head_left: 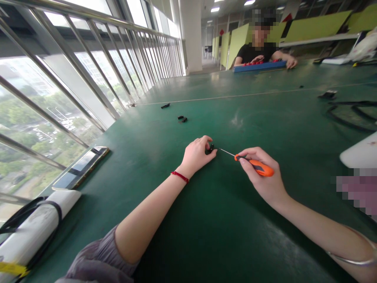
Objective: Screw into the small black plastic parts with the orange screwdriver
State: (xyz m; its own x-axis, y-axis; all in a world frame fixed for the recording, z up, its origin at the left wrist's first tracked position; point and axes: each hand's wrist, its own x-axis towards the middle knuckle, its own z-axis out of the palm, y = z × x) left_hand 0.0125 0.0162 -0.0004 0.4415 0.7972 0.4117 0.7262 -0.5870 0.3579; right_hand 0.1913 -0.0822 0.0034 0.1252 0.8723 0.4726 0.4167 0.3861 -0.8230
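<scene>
My left hand (198,154) rests near the middle of the green table, its thumb and fingers curled around a small black part (211,148). That part is mostly covered by the fingers, so its kind does not show. In my right hand (265,177) is a screwdriver (260,168) with an orange and black handle. Its thin metal shaft points left, and the tip is close to the black part; whether they touch I cannot tell. Beyond my left hand lie small black pieces (184,120), with another black piece (165,105) farther off to the left.
A phone (85,167) lies at the table's left edge by the metal railing (118,39). Nearer is a white bar (38,224) with black cable. Black cables (353,114) and a white object (361,151) are at right. Across the table (165,228), a person sits behind a blue tray (259,67).
</scene>
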